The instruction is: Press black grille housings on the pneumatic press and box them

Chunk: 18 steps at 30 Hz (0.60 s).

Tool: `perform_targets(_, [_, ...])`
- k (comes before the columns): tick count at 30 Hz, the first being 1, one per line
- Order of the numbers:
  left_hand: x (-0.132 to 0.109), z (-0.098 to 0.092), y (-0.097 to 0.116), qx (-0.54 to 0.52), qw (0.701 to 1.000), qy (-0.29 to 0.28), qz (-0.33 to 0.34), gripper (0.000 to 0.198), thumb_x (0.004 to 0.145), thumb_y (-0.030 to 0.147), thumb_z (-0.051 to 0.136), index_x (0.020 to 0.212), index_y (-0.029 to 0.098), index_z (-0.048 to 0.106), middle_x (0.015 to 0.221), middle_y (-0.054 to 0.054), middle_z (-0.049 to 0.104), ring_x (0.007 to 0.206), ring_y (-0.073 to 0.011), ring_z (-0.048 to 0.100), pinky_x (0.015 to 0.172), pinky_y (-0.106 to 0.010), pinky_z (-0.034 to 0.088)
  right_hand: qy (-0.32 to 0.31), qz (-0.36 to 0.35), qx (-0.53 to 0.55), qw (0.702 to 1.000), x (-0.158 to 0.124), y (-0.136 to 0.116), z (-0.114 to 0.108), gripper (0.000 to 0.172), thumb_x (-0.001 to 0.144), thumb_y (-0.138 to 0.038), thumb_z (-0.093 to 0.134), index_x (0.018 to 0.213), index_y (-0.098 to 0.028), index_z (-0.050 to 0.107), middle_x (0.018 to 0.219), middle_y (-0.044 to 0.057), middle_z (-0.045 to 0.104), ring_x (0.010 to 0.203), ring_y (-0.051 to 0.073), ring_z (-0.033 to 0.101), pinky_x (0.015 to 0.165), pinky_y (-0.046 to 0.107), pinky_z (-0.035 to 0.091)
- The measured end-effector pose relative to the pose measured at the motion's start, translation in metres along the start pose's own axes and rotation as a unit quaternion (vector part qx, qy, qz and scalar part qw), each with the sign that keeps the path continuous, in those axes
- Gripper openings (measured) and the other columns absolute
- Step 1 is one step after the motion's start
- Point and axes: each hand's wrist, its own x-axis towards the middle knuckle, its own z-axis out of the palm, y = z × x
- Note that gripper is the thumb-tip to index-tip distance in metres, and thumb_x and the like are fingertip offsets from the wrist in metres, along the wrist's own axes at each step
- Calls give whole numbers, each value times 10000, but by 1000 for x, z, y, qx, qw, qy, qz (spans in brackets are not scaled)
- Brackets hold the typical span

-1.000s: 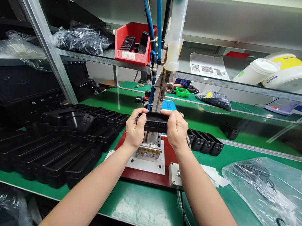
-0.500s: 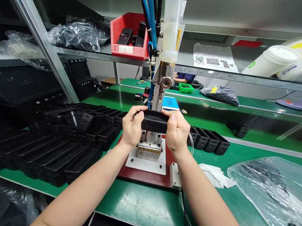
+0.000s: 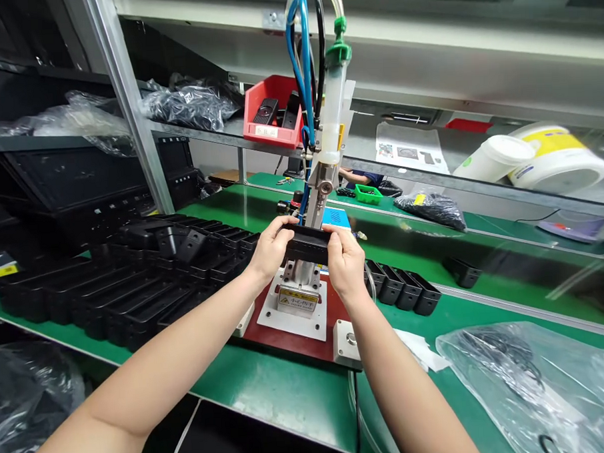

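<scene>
A black plastic housing (image 3: pixel 307 245) is gripped from both ends, with my left hand (image 3: pixel 271 249) on its left end and my right hand (image 3: pixel 344 263) on its right. It sits over the steel column (image 3: pixel 301 273) of a pneumatic bench press, and its underside is hidden, so I cannot tell whether they touch. The press stands on a white base plate (image 3: pixel 290 314) on a dark red mat (image 3: pixel 297 337). A translucent syringe barrel (image 3: pixel 334 115) with blue and black hoses rises behind my hands.
Rows of black housings (image 3: pixel 129 294) fill the green bench (image 3: pixel 269 381) to the left, and several more (image 3: pixel 405 289) stand to the right. A clear plastic bag (image 3: pixel 529 390) lies front right. A red bin (image 3: pixel 272 114) sits on the glass shelf (image 3: pixel 404 172). A co-worker's blue-sleeved arm (image 3: pixel 362 178) shows beyond.
The head view has tilted up and back, so the scene sits lower and smaller and more of the syringe shows. My hands keep the same hold on the black housing.
</scene>
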Motion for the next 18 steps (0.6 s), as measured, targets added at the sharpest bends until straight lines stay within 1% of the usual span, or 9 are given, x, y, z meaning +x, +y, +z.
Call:
perform_targets(3, [4,-1,2,-5,1000,-8,3,279,850,382,478,885,188,677,885,-27,664,822,-180,573,731,-284,441,-2,30,2,1000,-1,-2,0,344,961,-354,373,999,-209,683,1071,67,700,1037,206,630,938,364,468])
perform_targets(6, [5,2,-5,-6,1000,8,20,334,887,425,439,865,189,674,939,-35,669,885,-186,576,800,-294,438,0,50,17,999,-2,-3,1,363,953,-389,381,993,-203,690,1066,71,708,1030,217,636,930,375,472])
perform_targets(9, [3,4,-14,0,999,22,34,337,901,403,406,922,198,673,911,-30,660,849,-183,563,771,-295,430,2,63,30,998,-1,-4,2,360,949,-403,396,989,-206,696,1059,69,712,1019,221,641,929,379,471])
perform_targets(12, [1,3,-20,10,999,20,40,346,901,396,396,950,201,677,862,-24,649,791,-179,546,717,-289,418,5,60,25,998,2,-4,4,347,949,-403,410,974,-213,700,1026,59,717,982,217,647,897,365,475])
perform_targets(15, [-1,3,-21,18,999,26,40,344,902,386,391,949,204,679,841,-17,642,762,-172,538,690,-283,410,12,52,20,998,3,-2,6,338,944,-393,426,952,-209,709,969,53,723,921,213,656,841,344,479])
perform_targets(18, [-3,5,-19,24,998,35,40,343,909,376,378,944,212,677,844,-13,639,766,-172,537,695,-283,405,33,53,31,998,1,2,9,334,938,-366,425,939,-198,714,942,50,723,910,209,658,838,334,478])
